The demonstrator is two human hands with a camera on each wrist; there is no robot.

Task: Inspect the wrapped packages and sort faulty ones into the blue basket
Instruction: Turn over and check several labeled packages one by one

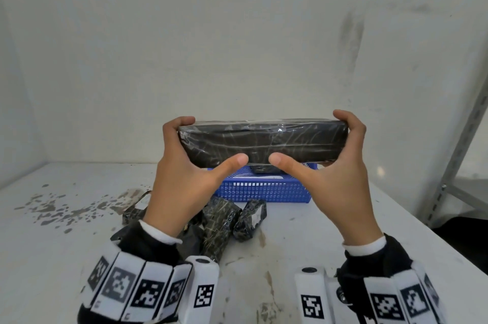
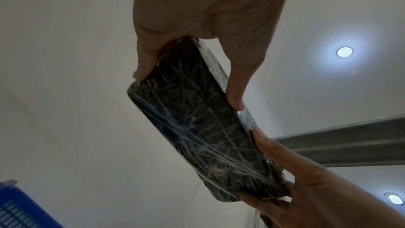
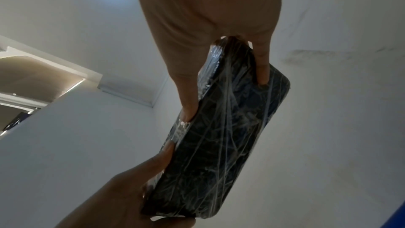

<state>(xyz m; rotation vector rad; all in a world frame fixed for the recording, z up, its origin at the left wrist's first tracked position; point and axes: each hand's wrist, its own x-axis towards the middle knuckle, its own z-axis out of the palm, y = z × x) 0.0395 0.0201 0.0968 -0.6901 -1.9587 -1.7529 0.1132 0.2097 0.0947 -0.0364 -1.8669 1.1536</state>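
Note:
A long dark package (image 1: 264,141) wrapped in clear film is held level at chest height above the blue basket (image 1: 264,191). My left hand (image 1: 211,140) grips its left end and my right hand (image 1: 308,136) its right end, thumbs on the near face and fingers over the top. The left wrist view shows the package (image 2: 197,124) from below, between the left hand (image 2: 188,89) and the right hand (image 2: 306,188). Seen from the right wrist, the package (image 3: 219,145) has wrinkled film. A dark item (image 1: 264,169) lies in the basket, mostly hidden.
Three more wrapped packages (image 1: 219,226) (image 1: 250,218) (image 1: 134,207) lie on the white table (image 1: 330,218) in front of the basket, partly behind my left wrist. Dark stains (image 1: 52,207) mark the table's left. A metal shelf upright (image 1: 459,144) stands at the right by the table edge.

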